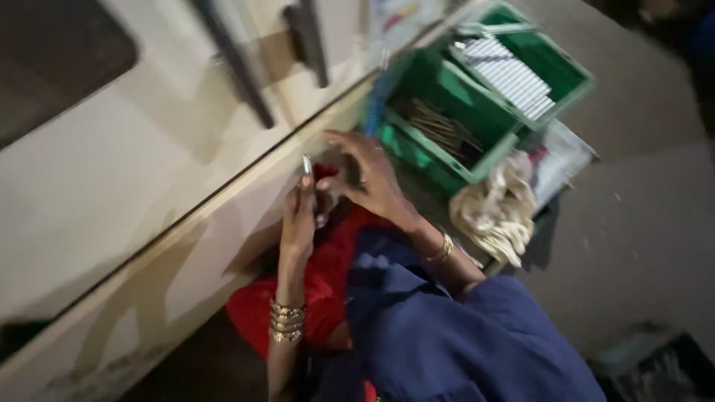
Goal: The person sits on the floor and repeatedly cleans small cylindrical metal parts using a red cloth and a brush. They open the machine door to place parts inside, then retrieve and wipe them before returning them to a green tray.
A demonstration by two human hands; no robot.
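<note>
Metal glints atop the left hand [299, 216], which pinches a small silvery piece [307, 164] upright at mid-frame so the right hand [370, 177] can work it. Right fingers curl over it, apparently gripping; the green crate [477, 97] sits close, upper right, within easy reach.

Looks like a workshop floor to me: big cream machine cabinet [112, 171] at 9 o'clock, green parts crate [447, 126] with metal rods [439, 126] at 1 o'clock, rag [495, 208], bare concrete floor [640, 223].
</note>
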